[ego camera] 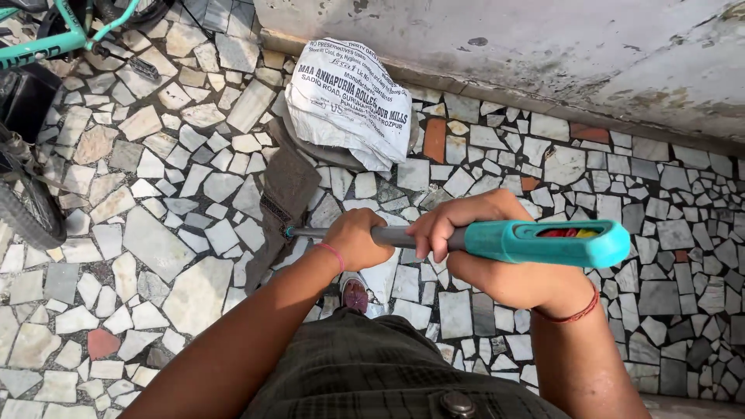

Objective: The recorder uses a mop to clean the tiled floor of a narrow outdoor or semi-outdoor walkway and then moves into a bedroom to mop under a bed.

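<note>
Both my hands grip one long tool (535, 240) held level over the floor: a grey shaft with a thick teal handle end that has red and yellow showing in a window. My left hand (355, 239) is closed around the grey shaft near its left tip. Closed around the shaft where it meets the teal part is my right hand (473, 233). Thin red thread bands circle both wrists. Below the hands I see my dark checked shorts and one sandalled foot (355, 295).
The floor is a mosaic of broken stone pieces. A white printed sack (349, 101) lies by a low concrete ledge (543, 54), with a brown cloth (287, 194) beside it. A teal bicycle frame (54, 43) and a tyre (27, 209) stand at the left.
</note>
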